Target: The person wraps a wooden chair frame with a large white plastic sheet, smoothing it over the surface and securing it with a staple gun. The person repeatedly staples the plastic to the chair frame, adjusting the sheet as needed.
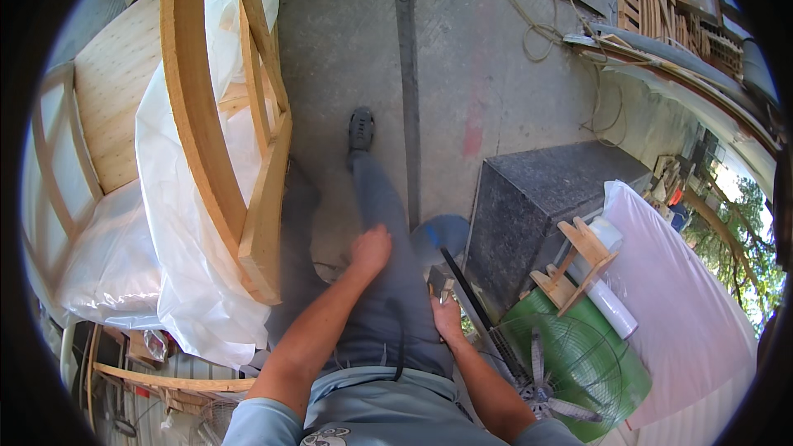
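Note:
My left hand (372, 249) is curled into a loose fist in front of my thigh, touching nothing that I can see; nothing shows in its fingers. Low at my right side, my right hand (447, 320) is closed around a small grey metal tool (440, 283); its exact kind is unclear. Left of me stands a pale wooden frame (198, 107) with curved and straight bars. Translucent plastic sheeting (178, 223) hangs through and below it. One shoe (361, 129) is planted ahead on the concrete floor; the other leg is blurred.
A black speckled box (553, 198) stands to the right. Near it are a wooden bracket-like piece (586, 260), a green roll (570, 339), a caged fan (541, 392) and a pink-white covered slab (669, 306). Hoses (541, 33) lie ahead on the floor. Plywood (120, 95) leans at far left.

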`<state>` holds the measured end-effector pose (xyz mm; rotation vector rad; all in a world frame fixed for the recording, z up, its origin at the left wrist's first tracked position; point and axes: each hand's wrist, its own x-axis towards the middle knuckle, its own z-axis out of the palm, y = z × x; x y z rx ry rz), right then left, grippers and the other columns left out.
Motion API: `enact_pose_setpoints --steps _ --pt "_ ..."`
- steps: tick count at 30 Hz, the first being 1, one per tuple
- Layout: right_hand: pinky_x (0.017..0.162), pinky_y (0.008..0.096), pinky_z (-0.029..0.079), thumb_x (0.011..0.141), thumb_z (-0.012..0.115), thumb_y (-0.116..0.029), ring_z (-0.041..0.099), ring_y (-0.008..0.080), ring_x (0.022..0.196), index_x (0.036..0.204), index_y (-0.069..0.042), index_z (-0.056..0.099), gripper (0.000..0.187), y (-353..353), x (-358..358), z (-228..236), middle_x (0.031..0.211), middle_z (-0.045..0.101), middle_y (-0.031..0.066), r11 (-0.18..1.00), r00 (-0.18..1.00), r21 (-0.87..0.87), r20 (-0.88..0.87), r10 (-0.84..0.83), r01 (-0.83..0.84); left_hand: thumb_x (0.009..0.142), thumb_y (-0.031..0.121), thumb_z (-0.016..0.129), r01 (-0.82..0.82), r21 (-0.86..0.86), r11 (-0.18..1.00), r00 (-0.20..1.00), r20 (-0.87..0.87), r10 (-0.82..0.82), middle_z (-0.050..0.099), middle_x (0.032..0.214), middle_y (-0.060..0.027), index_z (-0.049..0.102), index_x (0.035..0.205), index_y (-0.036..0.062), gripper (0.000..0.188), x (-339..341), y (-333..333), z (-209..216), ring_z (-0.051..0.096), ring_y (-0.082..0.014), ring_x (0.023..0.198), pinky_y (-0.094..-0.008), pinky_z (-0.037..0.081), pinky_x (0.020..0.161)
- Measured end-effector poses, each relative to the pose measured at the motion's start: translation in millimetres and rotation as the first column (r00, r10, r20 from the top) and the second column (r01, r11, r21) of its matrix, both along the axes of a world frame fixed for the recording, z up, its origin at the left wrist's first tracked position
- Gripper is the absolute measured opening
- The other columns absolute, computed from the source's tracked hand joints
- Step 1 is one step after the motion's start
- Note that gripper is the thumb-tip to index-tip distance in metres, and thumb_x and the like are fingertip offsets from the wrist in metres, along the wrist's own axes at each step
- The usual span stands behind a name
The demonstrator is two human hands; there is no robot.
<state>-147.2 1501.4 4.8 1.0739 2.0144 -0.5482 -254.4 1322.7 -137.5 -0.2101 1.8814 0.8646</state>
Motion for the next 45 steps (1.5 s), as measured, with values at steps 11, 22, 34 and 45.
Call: enact_pose_setpoints --steps 11,22,34,45 --pt "0.074 0.0468 0.048 0.087 0.060 -0.028 0.063 0.0434 0.087 0.095 0.000 0.064 0.030 11.8 -7.8 -3.9 0.087 0.066 0.0251 1.000 0.998 -0.016 0.069 -0.014 0.015 0.094 0.026 0.049 -0.459 -0.014 0.888 0.886 -0.081 0.457 0.062 0.089 -0.0269 0.058 0.087 0.0004 0.029 19.6 -24.2 -24.2 0.059 -0.0462 0.086 -0.0498 0.046 0.074" --pt "0.075 0.0371 0.048 0.089 0.060 -0.026 0.066 0.0264 0.079 0.102 0.001 0.065 0.030 38.7 6.0 -19.9 0.086 0.069 0.0172 0.999 0.996 -0.005 0.069 0.048 -0.048 0.093 0.033 0.049 -0.488 -0.265 0.832 0.861 0.013 0.509 0.063 0.101 -0.0260 0.062 0.101 -0.0014 0.038 45.5 -49.5 -51.5 0.058 -0.0441 0.098 -0.0481 0.045 0.085" --pt "0.078 0.0391 0.048 0.088 0.059 -0.026 0.066 0.0305 0.084 0.105 0.001 0.064 0.032 41.3 -30.9 -13.8 0.089 0.069 0.0197 0.996 0.986 0.002 0.136 0.092 -0.094 0.093 0.029 0.052 -0.312 -0.118 0.943 0.945 0.063 0.321 0.058 0.114 -0.0238 0.051 0.132 0.0089 0.044 29.9 29.8 15.3 0.057 -0.0413 0.107 -0.0481 0.046 0.093" --pt "0.075 0.0361 0.048 0.088 0.058 -0.023 0.064 0.0213 0.078 0.102 0.001 0.065 0.029 63.4 -40.4 -18.0 0.087 0.070 0.0140 0.998 0.998 -0.069 0.057 -0.008 0.012 0.086 0.009 0.050 -0.301 0.100 0.948 0.953 0.062 0.296 0.065 0.112 -0.0181 0.061 0.118 0.0088 0.034 20.3 24.6 24.9 0.062 -0.0380 0.099 -0.0463 0.048 0.089"
